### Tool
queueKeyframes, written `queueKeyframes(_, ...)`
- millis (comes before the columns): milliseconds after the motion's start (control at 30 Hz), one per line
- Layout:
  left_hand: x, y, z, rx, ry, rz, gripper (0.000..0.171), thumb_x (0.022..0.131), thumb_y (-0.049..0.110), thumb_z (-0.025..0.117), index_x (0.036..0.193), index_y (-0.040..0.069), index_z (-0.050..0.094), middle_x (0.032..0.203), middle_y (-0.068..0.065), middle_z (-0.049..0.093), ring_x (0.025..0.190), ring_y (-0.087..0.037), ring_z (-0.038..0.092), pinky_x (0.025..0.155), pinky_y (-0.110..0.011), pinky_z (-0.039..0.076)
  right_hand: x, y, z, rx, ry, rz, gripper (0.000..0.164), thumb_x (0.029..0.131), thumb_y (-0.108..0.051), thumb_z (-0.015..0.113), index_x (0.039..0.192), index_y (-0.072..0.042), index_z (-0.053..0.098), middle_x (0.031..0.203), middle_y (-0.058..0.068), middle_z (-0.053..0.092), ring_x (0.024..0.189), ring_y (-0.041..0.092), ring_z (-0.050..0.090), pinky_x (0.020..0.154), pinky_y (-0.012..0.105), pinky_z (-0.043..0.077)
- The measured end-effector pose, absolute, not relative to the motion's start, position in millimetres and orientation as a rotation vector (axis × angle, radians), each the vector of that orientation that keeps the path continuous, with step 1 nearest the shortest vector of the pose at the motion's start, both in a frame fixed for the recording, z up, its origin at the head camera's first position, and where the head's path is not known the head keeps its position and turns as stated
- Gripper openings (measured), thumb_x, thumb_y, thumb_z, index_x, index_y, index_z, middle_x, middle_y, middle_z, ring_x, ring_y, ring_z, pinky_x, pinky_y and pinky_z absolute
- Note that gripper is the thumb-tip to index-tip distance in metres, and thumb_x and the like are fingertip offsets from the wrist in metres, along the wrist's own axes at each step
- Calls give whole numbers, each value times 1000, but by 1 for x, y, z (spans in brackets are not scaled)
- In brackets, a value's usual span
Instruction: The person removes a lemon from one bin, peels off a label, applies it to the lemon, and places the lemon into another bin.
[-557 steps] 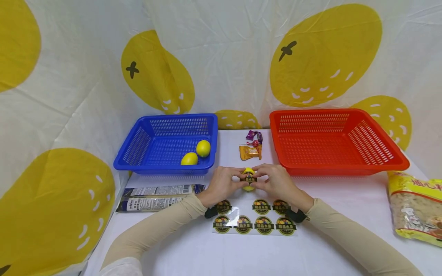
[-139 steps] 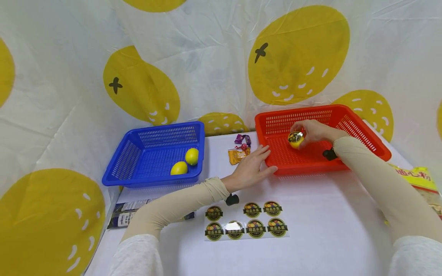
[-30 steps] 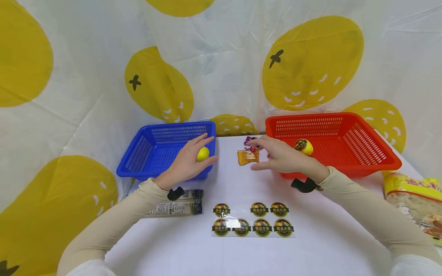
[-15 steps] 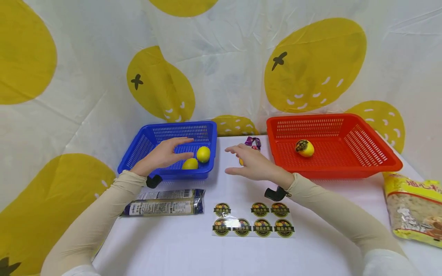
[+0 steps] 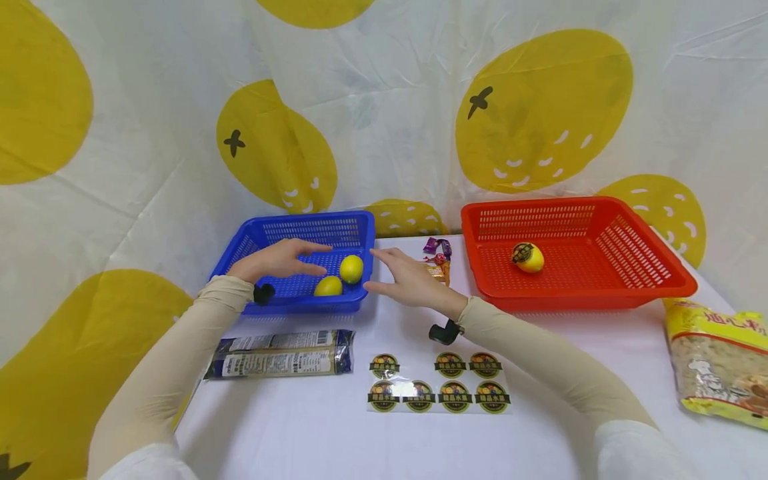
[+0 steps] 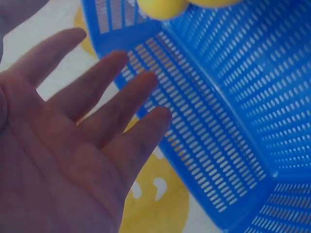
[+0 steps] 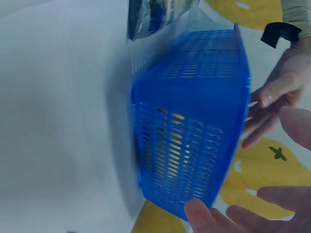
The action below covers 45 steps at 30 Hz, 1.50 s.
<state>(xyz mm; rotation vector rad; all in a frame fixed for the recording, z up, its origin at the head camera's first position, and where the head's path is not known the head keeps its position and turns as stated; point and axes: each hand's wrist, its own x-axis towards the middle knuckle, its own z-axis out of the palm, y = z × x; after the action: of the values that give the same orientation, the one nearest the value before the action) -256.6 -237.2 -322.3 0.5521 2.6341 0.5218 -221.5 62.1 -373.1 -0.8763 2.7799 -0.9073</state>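
Note:
My left hand (image 5: 279, 259) hovers over the left part of the blue basket (image 5: 318, 303), its fingers extended and holding nothing. Two plain yellow lemons (image 5: 351, 269) lie in that basket's right front corner. Just off the basket's right side is my right hand (image 5: 408, 280), fingers spread and nothing in its grasp. The left wrist view has the left palm (image 6: 63, 145) beside the perforated basket wall (image 6: 194, 131). In the red basket (image 5: 564, 297) rests a lemon (image 5: 534, 260) with a dark round sticker (image 5: 523, 253) on it.
A sheet of round stickers (image 5: 438, 408) lies in front, one spot in its upper row bare. Dark-ended long packets (image 5: 279, 353) lie before the blue basket. Small wrapped sweets (image 5: 438, 248) sit between the baskets, partly hidden. A yellow food bag (image 5: 717, 360) stands far right.
The stickered lemon, first between both hands, was carried by the right hand into the red basket and let go. Since then, the right hand has moved left towards the blue basket; the left hand also shifted left.

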Motion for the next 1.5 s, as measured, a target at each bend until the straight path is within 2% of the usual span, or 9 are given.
queueKeyframes(167, -273, -244, -326, 523, 2604, 553, 66, 96, 47, 69, 155, 26, 47, 159, -8, 49, 144, -40, 48, 116, -60, 41, -228, 51, -384, -852, 2764, -893, 82, 98, -57, 61, 160, -12, 34, 164, 19, 36, 147, 38, 45, 115, 59, 44)
queueKeyframes(367, -288, -249, -331, 506, 2572, 524, 67, 95, 47, 70, 154, 23, 48, 158, -10, 51, 145, -40, 47, 118, -59, 40, -229, 48, -393, -811, 2729, -894, 83, 97, -56, 62, 160, -10, 34, 167, 19, 30, 151, 40, 38, 120, 60, 37)
queueKeyframes(633, -306, -243, -341, 518, 2546, 533, 73, 91, 49, 74, 153, 23, 49, 156, -15, 51, 144, -41, 47, 118, -60, 39, -231, 50, -397, -793, 2733, -897, 82, 96, -58, 62, 159, -12, 37, 168, 19, 29, 149, 41, 40, 118, 61, 39)
queueKeyframes(867, -318, -241, -354, 529, 2427, 508, 76, 90, 39, 79, 154, 13, 48, 156, -20, 49, 148, -40, 43, 120, -61, 35, -233, 48, -399, -806, 2716, -884, 83, 96, -61, 60, 160, -13, 36, 167, 20, 28, 149, 41, 41, 117, 62, 39)
queueKeyframes(1100, -323, -238, -362, 449, 2373, 472, 80, 83, 37, 86, 151, 11, 52, 149, -19, 57, 142, -39, 51, 120, -61, 36, -234, 47, -398, -814, 2720, -885, 82, 96, -59, 62, 159, -11, 37, 166, 21, 32, 149, 40, 41, 119, 61, 38)
queueKeyframes(1333, -324, -235, -375, 336, 2292, 442, 81, 78, 38, 90, 148, 16, 56, 141, -16, 65, 135, -37, 59, 118, -64, 37, -235, 46, -398, -802, 2714, -887, 83, 95, -58, 63, 159, -11, 38, 166, 20, 31, 150, 40, 40, 120, 60, 37)
queueKeyframes(1500, -321, -234, -380, 368, 2276, 449, 76, 80, 34, 89, 146, 17, 58, 138, -15, 67, 132, -35, 62, 117, -64, 38, -235, 46, -397, -790, 2706, -894, 83, 95, -58, 64, 159, -12, 38, 166, 20, 31, 150, 40, 40, 119, 59, 38)
